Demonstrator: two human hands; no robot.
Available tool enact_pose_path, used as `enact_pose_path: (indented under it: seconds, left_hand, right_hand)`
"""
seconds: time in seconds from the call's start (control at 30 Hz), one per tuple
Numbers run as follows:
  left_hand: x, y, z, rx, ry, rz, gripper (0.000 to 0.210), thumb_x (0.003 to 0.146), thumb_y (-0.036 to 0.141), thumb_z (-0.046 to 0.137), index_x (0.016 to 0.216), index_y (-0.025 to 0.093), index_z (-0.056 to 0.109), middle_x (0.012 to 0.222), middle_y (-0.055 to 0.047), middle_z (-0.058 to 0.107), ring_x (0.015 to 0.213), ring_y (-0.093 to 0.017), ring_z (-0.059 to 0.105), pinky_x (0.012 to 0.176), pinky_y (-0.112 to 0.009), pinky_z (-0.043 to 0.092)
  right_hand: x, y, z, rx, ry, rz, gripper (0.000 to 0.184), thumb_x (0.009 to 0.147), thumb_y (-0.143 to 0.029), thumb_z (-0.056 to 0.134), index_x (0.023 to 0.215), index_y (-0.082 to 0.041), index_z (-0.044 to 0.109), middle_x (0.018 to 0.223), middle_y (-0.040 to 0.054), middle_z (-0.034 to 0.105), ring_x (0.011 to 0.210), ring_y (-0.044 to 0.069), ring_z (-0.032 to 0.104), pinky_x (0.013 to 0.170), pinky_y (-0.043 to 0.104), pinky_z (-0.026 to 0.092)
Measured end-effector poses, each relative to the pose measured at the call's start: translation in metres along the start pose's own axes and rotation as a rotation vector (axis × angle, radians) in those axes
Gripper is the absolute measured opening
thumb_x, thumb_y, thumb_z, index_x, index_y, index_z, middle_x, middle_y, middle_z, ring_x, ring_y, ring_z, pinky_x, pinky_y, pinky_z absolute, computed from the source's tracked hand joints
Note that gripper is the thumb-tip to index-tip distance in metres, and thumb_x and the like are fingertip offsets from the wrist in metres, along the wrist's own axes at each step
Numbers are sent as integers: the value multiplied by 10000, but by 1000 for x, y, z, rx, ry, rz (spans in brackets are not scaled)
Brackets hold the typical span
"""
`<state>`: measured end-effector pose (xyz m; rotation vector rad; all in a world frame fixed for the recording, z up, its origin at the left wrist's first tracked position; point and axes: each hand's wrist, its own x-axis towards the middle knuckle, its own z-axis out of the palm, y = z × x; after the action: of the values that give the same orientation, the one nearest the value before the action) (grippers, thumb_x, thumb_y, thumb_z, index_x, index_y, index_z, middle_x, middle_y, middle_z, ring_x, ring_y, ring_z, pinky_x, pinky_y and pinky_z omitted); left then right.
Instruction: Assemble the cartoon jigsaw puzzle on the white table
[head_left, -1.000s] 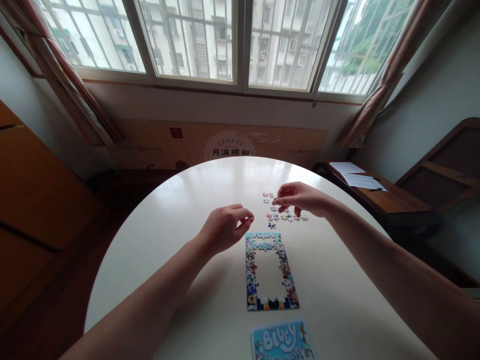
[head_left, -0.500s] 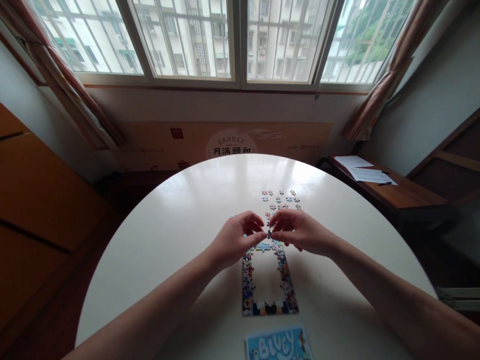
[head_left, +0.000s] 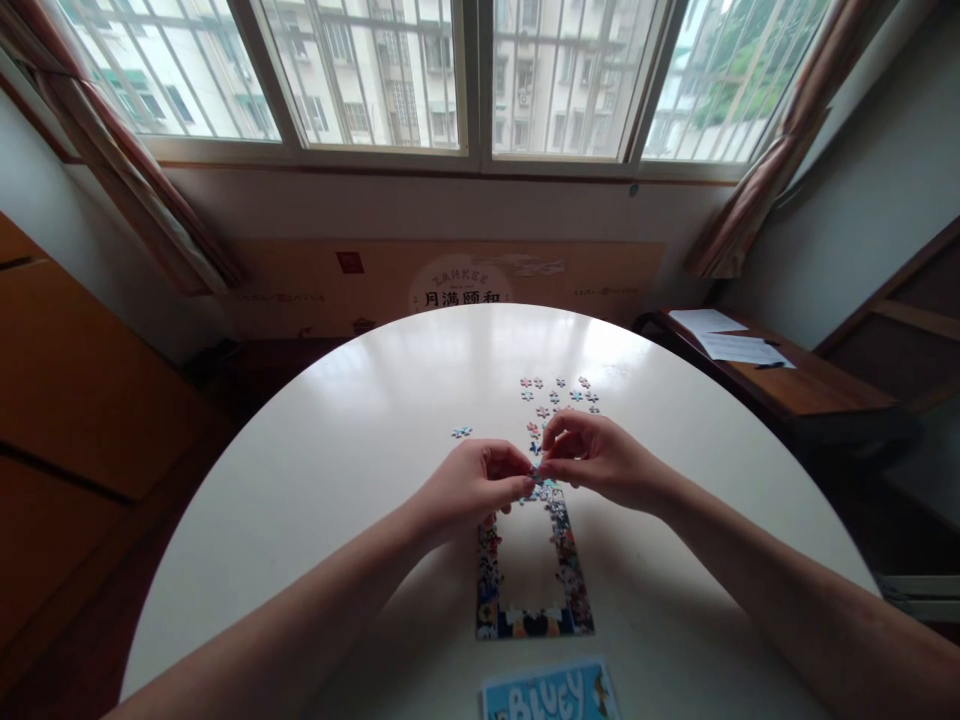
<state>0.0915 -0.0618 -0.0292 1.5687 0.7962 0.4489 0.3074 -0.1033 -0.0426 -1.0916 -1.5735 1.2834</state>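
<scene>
A jigsaw frame point(head_left: 574, 578) of joined puzzle pieces, its middle open to the white tabletop, lies in front of me. Over its far edge, my left hand point(head_left: 480, 482) and my right hand point(head_left: 591, 450) meet at the fingertips. Both are closed in a pinch around a small puzzle piece point(head_left: 537, 474), mostly covered by the fingers. A loose light-blue piece point(head_left: 462, 432) lies beyond my left hand. Several loose pieces point(head_left: 576, 396) are scattered past my right hand, some lying close to its fingers.
The round white table point(head_left: 300, 520) carries everything. A blue box or card marked BLUEY point(head_left: 551, 692) lies at the near edge. To the right stands a wooden side table point(head_left: 832, 385) with papers point(head_left: 739, 348) and pens. A barred window and curtains are behind.
My left hand has shifted slightly down and nearer, uncovering the loose light-blue piece. My right hand stays nearly in place. The fingertips remain together, and the view has shifted a little.
</scene>
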Motion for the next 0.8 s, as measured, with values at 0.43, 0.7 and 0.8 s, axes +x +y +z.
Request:
enact_pose_path:
  seconds: [0.43,0.7,0.8]
  left_hand:
    - [-3,16,-5,-205,131,-244,158,856,272,730,800,127,699,751,-32,708,511,-57,526,446,-188,330]
    - [-1,8,-1,-283,124,-202,216,778,330,791,790,133,704,749,-39,694,509,-56,489,437,-202,256]
    - [-1,9,0,-273,113,-197,221,772,337,790,795,137,701,766,-43,698,505,-50,466,436,-206,223]
  right_hand:
    - [-2,-1,-3,-399,214,-350,114,888,-310,735,926,-204,717,855,25,715,688,110,632,523,212,512]
    - [-8,-15,6,-696,157,-619,63,913,-224,712,952,-202,756,934,40,753,757,124,679,612,249,568]
    - [-9,-15,8,-771,167,-638,95,943,-220,676,974,-205,765,951,40,769,819,148,712,691,297,598]
